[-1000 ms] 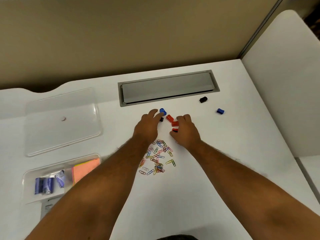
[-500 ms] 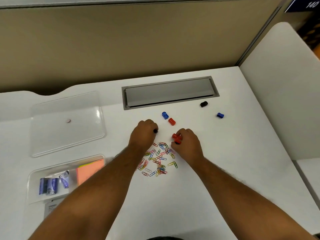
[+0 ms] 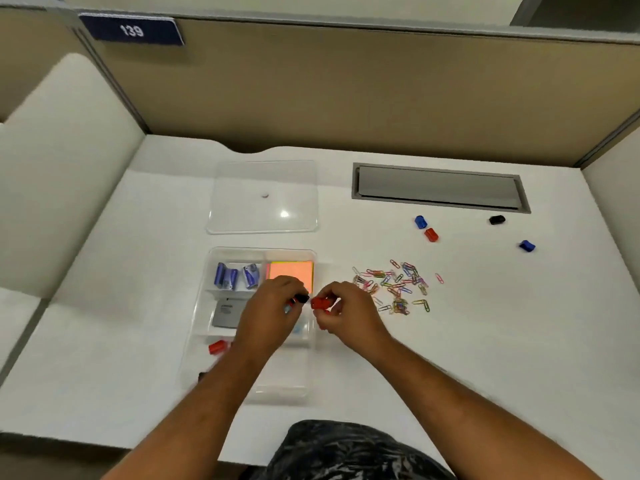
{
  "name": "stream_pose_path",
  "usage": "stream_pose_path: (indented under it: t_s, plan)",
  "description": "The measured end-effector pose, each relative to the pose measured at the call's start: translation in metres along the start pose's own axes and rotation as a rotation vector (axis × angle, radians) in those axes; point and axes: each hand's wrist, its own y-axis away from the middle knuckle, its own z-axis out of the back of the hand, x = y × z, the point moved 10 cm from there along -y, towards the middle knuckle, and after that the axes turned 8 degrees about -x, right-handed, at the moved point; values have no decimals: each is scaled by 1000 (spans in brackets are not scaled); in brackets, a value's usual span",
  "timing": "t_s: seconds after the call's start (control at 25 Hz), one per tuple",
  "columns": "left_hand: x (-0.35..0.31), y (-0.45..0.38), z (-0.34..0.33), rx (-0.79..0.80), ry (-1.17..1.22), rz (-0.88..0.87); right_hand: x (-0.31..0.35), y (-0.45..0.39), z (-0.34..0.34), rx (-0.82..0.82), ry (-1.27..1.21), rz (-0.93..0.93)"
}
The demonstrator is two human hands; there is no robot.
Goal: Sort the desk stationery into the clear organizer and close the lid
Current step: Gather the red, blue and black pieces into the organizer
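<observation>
Both hands moved over the organizer — left grasping a black clip, right red clips; sign reads "139".

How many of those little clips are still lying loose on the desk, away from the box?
4: a blue clip and a red clip side by side, a black clip near the grey hatch, another blue one farthest right. Others are in hands or box.
</observation>
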Motion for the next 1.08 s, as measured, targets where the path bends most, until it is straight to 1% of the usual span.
stream_pose_path:
  t_s: [0.16,0.24,0.32,0.4,0.6,0.68,0.84,0.96,1.08]
  plan:
    - [71,62,65,4,-83,141,55,31,-85,223,72,152]
    - [101,87,85,41,-137,198,72,41,-121,317,118,165]
    - [120,104,95,85,-179,214,84,46,-149,367,176,173]
    - [130,115,97,123,-224,205,91,51,-171,382,250,189]
    - [137,123,95,155,-247,190,95,57,-191,348,378,163]
    - [137,124,97,129,-234,201,94,54,-187,325,377,140]
    - [134,115,102,66,-219,220,84,41,-159,235,288,65]
    - [124,100,95,67,-208,210,68,33,-128,171,253,33]
    - [102,78,75,79,-159,186,52,27,-87,71,219,7]
